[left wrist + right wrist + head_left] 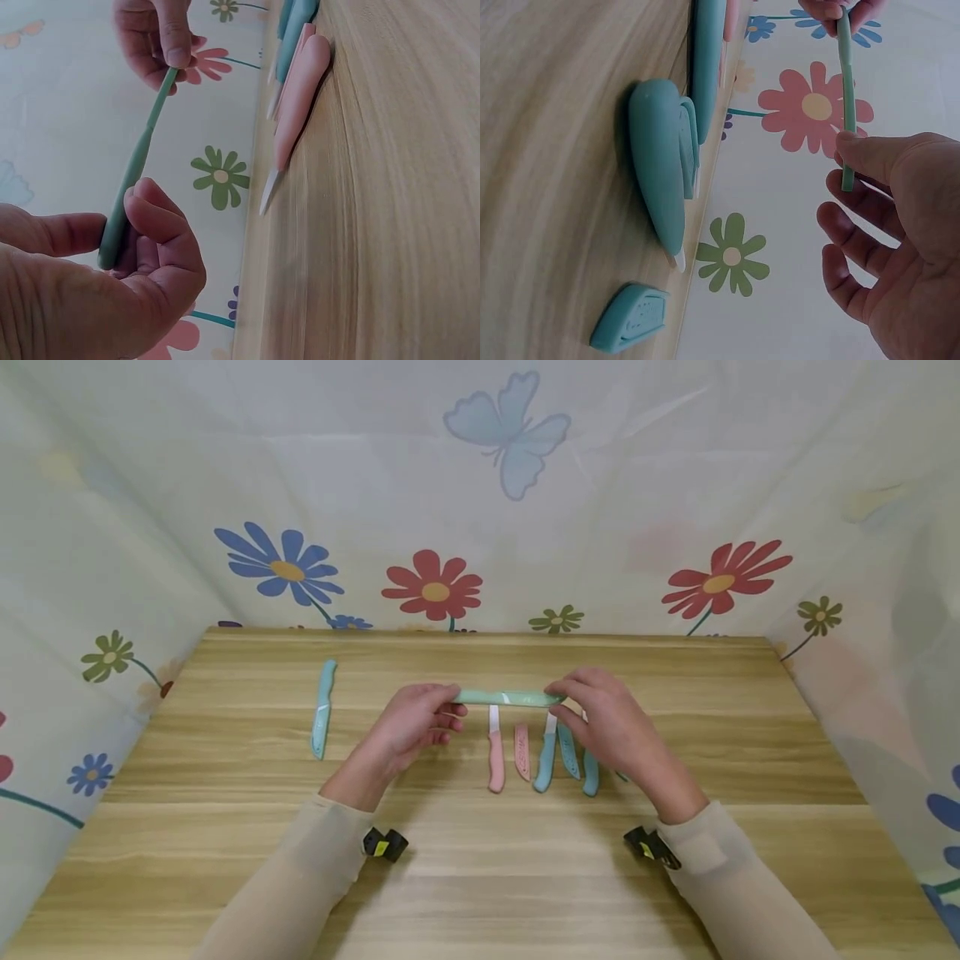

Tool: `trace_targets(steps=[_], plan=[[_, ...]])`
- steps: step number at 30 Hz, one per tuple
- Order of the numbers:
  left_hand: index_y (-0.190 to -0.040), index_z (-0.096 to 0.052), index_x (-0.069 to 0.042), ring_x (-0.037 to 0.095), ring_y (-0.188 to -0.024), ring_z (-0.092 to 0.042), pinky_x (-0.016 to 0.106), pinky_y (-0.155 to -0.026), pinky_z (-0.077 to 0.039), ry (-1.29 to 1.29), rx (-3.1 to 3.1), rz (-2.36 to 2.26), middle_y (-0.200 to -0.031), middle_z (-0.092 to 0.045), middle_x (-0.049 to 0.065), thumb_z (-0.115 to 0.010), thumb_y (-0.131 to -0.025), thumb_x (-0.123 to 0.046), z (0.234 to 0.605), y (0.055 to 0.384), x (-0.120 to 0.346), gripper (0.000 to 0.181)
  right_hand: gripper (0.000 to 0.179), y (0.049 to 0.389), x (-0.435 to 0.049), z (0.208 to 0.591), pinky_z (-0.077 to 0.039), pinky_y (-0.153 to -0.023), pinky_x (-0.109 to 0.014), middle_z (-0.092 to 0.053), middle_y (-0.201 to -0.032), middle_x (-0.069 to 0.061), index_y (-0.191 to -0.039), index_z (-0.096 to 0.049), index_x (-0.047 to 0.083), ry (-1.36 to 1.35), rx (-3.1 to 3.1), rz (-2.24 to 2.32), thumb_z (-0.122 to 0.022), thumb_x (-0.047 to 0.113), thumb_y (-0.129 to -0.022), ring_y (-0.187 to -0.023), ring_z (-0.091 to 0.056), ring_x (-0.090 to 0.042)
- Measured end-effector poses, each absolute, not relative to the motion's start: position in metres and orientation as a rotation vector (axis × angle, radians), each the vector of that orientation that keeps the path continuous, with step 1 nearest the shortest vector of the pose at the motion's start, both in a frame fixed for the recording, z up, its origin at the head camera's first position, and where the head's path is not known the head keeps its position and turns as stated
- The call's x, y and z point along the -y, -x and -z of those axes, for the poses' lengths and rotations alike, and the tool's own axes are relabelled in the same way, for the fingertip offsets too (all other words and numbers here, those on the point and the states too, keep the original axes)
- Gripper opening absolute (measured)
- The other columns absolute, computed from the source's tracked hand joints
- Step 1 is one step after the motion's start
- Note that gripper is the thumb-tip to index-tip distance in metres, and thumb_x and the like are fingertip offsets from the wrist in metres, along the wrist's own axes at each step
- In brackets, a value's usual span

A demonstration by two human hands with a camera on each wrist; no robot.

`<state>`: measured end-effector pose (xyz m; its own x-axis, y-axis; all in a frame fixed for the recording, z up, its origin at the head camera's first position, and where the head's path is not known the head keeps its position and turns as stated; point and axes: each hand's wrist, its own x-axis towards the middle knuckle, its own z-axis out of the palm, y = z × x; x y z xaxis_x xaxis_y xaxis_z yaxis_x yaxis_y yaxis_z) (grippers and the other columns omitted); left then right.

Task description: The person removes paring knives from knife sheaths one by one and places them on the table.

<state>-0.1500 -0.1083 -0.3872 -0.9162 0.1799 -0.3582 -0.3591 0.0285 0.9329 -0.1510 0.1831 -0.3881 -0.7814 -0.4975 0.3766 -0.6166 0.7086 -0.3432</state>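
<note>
Green sheathed knife is held crosswise above the wooden table, its handle end pinched by the left hand, its sheath end by the right hand. Closer to the wearer than the grip lie a bare pink knife, pink sheath, bare blue knife, blue sheath and second blue knife. Well left of the grip, across open wood, lies a sheathed blue knife. Beyond the grip, tabletop stretches to the back edge, near the floral backdrop.
</note>
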Motion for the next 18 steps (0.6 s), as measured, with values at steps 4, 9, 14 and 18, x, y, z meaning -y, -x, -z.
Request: trace_targets(steps=[4, 9, 14, 18], plan=[[-0.124, -0.064, 0.004, 0.024, -0.088, -0.066, 0.034, -0.078, -0.053, 0.177, -1.943, -1.937, -0.109, -0.068, 0.017, -0.052, -0.113, -0.031, 0.3885, 0.1503, 0.1086, 0.038, 0.024, 0.1511, -0.1828, 0.3883, -0.055, -0.092, -0.046, -0.073, -0.111, -0.006, -0.118, -0.077, 0.006, -0.908, 2.635, -0.639, -0.082, 0.011, -0.095, -0.105, -0.065, -0.028], [-0.123, -0.063, 0.005, 0.024, -0.087, -0.066, 0.034, -0.078, -0.052, 0.163, -1.943, -1.932, -0.107, -0.068, 0.017, -0.049, -0.114, -0.030, 0.3891, 0.1471, 0.1084, 0.038, 0.025, 0.1491, -0.1815, 0.3875, -0.055, -0.093, -0.047, -0.073, -0.112, -0.006, -0.119, -0.078, 0.007, -0.900, 2.647, -0.634, -0.082, 0.012, -0.095, -0.107, -0.065, -0.028], [-0.123, -0.062, 0.004, 0.024, -0.087, -0.066, 0.034, -0.076, -0.051, 0.164, -1.949, -1.938, -0.105, -0.068, 0.015, -0.049, -0.114, -0.029, 0.3884, 0.1459, 0.1071, 0.037, 0.024, 0.1481, -0.1820, 0.3868, -0.055, -0.094, -0.047, -0.074, -0.114, -0.005, -0.119, -0.078, 0.008, -0.883, 2.655, -0.650, -0.081, 0.013, -0.096, -0.108, -0.066, -0.027], [-0.122, -0.061, 0.002, 0.024, -0.087, -0.066, 0.034, -0.076, -0.051, 0.157, -1.952, -1.936, -0.107, -0.068, 0.016, -0.049, -0.114, -0.029, 0.3863, 0.1471, 0.1059, 0.035, 0.024, 0.1481, -0.1832, 0.3849, -0.055, -0.095, -0.049, -0.074, -0.114, -0.005, -0.119, -0.078, 0.007, -0.881, 2.646, -0.652, -0.081, 0.013, -0.096, -0.109, -0.066, -0.028]])
